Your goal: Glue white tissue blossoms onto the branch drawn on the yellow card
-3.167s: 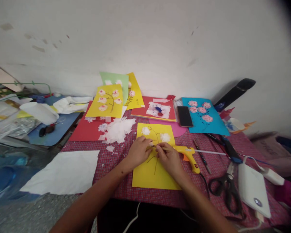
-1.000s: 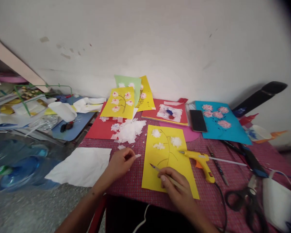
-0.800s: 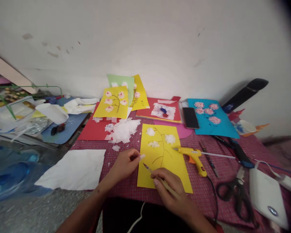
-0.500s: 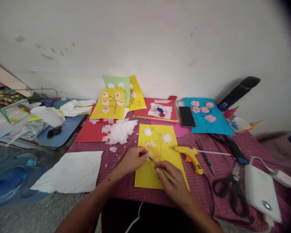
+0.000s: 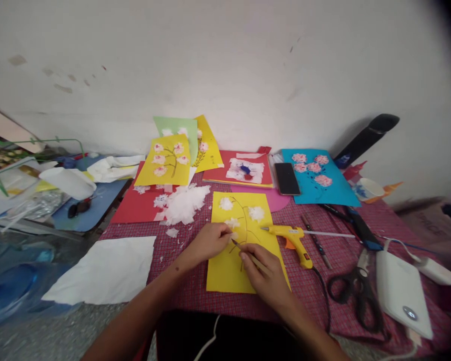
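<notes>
My left hand (image 5: pixel 212 241) pinches a small white tissue piece (image 5: pixel 233 235) between thumb and fingertips, just above the yellow card (image 5: pixel 225 275). My right hand (image 5: pixel 265 271) is closed round a thin paintbrush (image 5: pixel 236 243), its dark tip pointing at the tissue piece from below. Whether tip and tissue touch I cannot tell. White tissue blossoms (image 5: pixel 256 213) and dark drawn branches show on the card. Left of it, a heap of torn tissue squares (image 5: pixel 186 204) covers part of a red sheet (image 5: pixel 126 210).
A yellow glue gun (image 5: pixel 291 234) overlaps the card's right edge. Black scissors (image 5: pixel 357 291) and a white power bank (image 5: pixel 404 296) lie farther right. Behind are a phone (image 5: pixel 287 179), a blue flower card (image 5: pixel 325 190) and yellow flower cards (image 5: pixel 165 168). A white tissue sheet (image 5: pixel 105 268) hangs over the left edge.
The tissue piece in my left hand and the brush tip are now slightly apart or differently angled. My view has shifted a little; the things on the table stay put.
</notes>
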A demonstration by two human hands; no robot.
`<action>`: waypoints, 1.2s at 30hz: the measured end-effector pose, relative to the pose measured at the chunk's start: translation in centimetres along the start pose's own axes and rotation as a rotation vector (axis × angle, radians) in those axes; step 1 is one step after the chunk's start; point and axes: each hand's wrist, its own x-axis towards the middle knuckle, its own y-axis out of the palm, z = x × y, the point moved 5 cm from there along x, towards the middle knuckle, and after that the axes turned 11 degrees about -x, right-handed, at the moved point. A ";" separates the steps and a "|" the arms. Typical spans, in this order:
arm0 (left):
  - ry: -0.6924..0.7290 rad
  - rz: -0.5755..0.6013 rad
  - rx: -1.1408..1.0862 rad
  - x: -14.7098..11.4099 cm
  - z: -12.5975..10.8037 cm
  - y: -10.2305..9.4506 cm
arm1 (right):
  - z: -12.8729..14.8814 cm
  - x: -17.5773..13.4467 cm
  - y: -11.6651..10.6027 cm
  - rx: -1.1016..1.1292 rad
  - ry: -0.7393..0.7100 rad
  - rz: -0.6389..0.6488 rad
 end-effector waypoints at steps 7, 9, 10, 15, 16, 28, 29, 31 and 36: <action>0.102 0.034 0.148 0.9 -0.6 0.1 | -0.6 0.9 0.8 -0.036 -0.021 -0.030; 0.118 0.035 0.179 1.2 -0.7 0.1 | -0.8 1.2 1.0 -0.039 -0.018 -0.034; 0.121 0.036 0.189 1.3 -0.7 0.1 | -0.9 1.3 1.0 -0.042 -0.015 -0.037; 0.112 -0.032 0.135 1.2 0.0 -0.5 | -1.2 1.8 1.3 -0.055 0.003 -0.029; 0.107 -0.054 0.119 1.1 0.1 -0.7 | -1.3 1.8 1.4 -0.056 0.011 -0.022; 0.092 -0.127 0.076 0.7 1.0 -1.2 | -1.8 2.0 1.9 -0.055 0.046 -0.026; 0.096 -0.128 0.086 0.7 1.0 -1.1 | -1.7 2.0 1.9 -0.055 0.049 -0.026; 0.093 -0.130 0.120 0.7 1.0 -1.0 | -1.7 2.1 1.9 -0.055 0.050 -0.024; 0.040 -0.107 0.283 0.9 0.6 -0.5 | -1.1 2.0 1.5 -0.076 0.031 -0.024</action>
